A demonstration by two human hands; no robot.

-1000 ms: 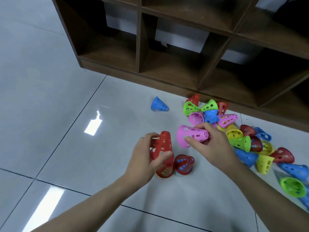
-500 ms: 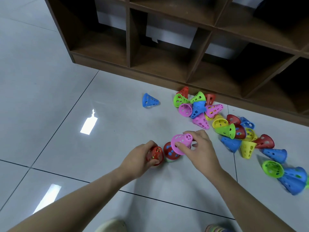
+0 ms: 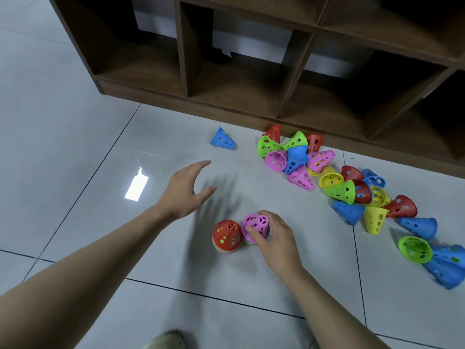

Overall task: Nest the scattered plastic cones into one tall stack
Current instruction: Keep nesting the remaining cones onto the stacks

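Your right hand (image 3: 273,238) has its fingers (image 3: 251,230) curled round the pink cone (image 3: 256,226), pressing it narrow end up onto the floor (image 3: 75,147), touching the red cone (image 3: 227,235). A second ago that pink cone was held on its side above the floor, so it has since been turned upright and brought down. Something pale shows under its rim, though you cannot tell whether it already sits over another cone.

Your left hand (image 3: 186,190) is released: fingers straight and spread, holding nothing, lifted off to the upper left. Half a second ago it was wrapped round the red cone; now that cone stands alone, upright, with green and a pale edge showing through its holes and beneath it, which suggests it is already a small stack.

That leaves two upright stubs side by side rather than one, so they will probably need merging. The open left hand points towards the lone blue cone (image 3: 222,139), which lies on its side well apart from the rest and looks like the likely next pick.

The bulk of the work remains: the scattered pile (image 3: 334,182) of pink, green, blue, yellow and red cones lies tipped along the foot of the wooden shelf unit (image 3: 251,71), to your right.
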